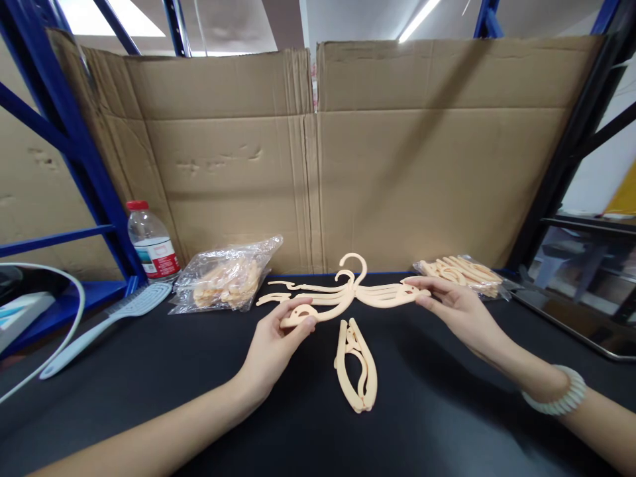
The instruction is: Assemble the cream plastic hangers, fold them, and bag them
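Note:
Cream plastic folding hangers lie at the middle of the black tabletop. My left hand [275, 341] pinches the left arm end of an unfolded hanger [342, 306] between thumb and fingers. At the right, my right hand [454, 308] closes on the opposite arm end, where several arms seem stacked together. Other hanger arms [278, 298] fan out to the left behind it, and two hooks rise at the centre. Closer to me lies a folded hanger [368, 361], its arms brought together, touched by neither hand.
A clear bag of hangers [223, 278] stands back left, another bagged pack [462, 275] back right. At left are a red-capped bottle [152, 242], a pale blue hairbrush [119, 315] and a white cable [79, 305]. Cardboard [238, 165] walls the back; a metal tray [576, 324] sits right.

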Demonstrator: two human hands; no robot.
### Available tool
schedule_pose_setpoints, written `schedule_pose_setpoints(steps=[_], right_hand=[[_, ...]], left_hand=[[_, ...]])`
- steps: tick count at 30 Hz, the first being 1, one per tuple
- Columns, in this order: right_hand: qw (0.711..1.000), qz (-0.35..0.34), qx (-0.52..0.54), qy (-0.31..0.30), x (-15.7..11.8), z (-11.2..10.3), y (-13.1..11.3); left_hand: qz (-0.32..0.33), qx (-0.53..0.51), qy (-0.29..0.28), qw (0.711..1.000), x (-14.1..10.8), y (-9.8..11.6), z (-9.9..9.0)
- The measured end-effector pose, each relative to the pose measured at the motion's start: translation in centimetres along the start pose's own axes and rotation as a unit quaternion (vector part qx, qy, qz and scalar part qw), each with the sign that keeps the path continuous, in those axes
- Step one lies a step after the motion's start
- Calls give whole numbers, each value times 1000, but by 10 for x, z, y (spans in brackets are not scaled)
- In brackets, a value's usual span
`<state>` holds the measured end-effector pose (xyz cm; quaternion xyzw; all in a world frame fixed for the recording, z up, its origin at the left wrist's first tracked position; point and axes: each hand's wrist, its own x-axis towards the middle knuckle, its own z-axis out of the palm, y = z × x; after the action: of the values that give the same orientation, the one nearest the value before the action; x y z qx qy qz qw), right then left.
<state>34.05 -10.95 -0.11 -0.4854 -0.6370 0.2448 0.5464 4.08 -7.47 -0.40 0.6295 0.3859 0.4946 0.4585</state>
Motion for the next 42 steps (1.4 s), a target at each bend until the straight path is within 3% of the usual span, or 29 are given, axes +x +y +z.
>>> schedule_pose_setpoints(steps=[4, 9, 14, 17, 20, 35, 42], right_hand=[[989, 61, 132, -5, -4, 6, -9], [965, 97, 241, -23, -19, 28, -24], [962, 64, 221, -149, -33, 43, -35], [953, 46, 184, -238, -38, 44, -41], [947, 37, 155, -280, -40, 43, -45], [968, -4, 90, -235, -47, 44, -49], [957, -65, 37, -280, -53, 45, -56]], left_hand=[[5, -77, 7, 997, -1, 7, 4], [-11, -68, -56, 996, -13, 15, 15], [-49, -63, -119, 990, -26, 17, 25], [-62, -62, -114, 990, -27, 19, 26], [-54, -63, -109, 991, -28, 21, 27], [23, -56, -153, 986, -35, 27, 25], [-10, -44, -182, 982, -39, 30, 29]])
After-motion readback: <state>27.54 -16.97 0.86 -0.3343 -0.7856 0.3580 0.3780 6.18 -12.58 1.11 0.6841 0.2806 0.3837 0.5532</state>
